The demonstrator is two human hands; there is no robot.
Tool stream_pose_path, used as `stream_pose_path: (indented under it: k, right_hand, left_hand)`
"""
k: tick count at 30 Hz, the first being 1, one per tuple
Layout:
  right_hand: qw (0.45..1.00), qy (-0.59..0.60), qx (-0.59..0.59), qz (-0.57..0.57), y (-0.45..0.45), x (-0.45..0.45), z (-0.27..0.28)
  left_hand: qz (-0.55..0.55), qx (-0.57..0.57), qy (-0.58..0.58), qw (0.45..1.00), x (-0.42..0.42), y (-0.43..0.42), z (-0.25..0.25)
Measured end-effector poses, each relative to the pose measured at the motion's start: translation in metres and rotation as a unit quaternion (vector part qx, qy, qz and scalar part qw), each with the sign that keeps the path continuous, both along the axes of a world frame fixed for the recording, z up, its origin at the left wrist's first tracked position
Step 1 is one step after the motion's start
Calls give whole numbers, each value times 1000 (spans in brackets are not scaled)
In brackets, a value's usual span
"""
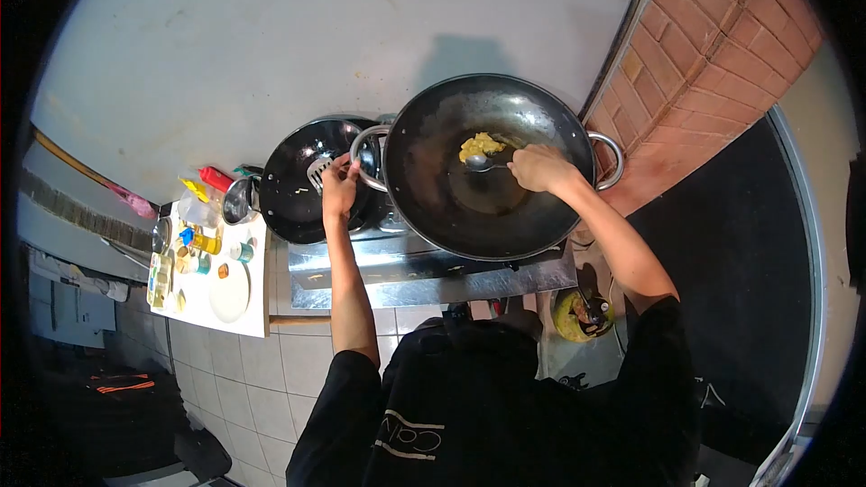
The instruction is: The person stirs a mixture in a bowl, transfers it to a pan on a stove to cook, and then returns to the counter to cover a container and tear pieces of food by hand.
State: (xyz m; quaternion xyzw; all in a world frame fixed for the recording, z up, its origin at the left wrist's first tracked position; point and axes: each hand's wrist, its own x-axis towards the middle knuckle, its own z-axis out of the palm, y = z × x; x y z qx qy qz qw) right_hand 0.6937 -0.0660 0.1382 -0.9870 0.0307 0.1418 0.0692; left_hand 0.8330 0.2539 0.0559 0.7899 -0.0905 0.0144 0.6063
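A large black wok with two metal handles sits on the stove. Yellow food lies near its middle. My right hand is closed on a metal spoon, whose bowl touches the food's lower edge. At the wok's left handle, my left hand has its fingers bent around a slotted spatula, above a smaller black wok. Whether the left fingers also grip the handle is hard to tell.
A white side table at the left holds a plate, bottles, jars and a metal bowl. A steel counter edge runs before me. Brick rises at the right, with a yellow container below.
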Motion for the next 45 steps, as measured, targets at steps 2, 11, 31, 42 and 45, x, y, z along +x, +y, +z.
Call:
stream_pose_path:
  k: [2, 11, 31, 42, 45]
  right_hand:
    - [999, -35, 13, -10, -5, 3, -13]
    - [998, -28, 24, -41, -4, 24, -54]
    - [990, 5, -103, 93, 1, 14, -63]
    - [995, -76, 51, -45, -10, 12, -49]
    - [999, -16, -18, -38, -14, 19, -52]
  left_hand:
    - [-1, -1, -11, 1000, -4, -2, 5]
    - [-1, 5, -13, 1000, 2, 1, -3]
    - [-19, 18, -18, 999, -3, -1, 6]
    - [-37, 20, 23, 999, -1, 4, 6]
    - [-35, 16, 23, 999, -1, 4, 5]
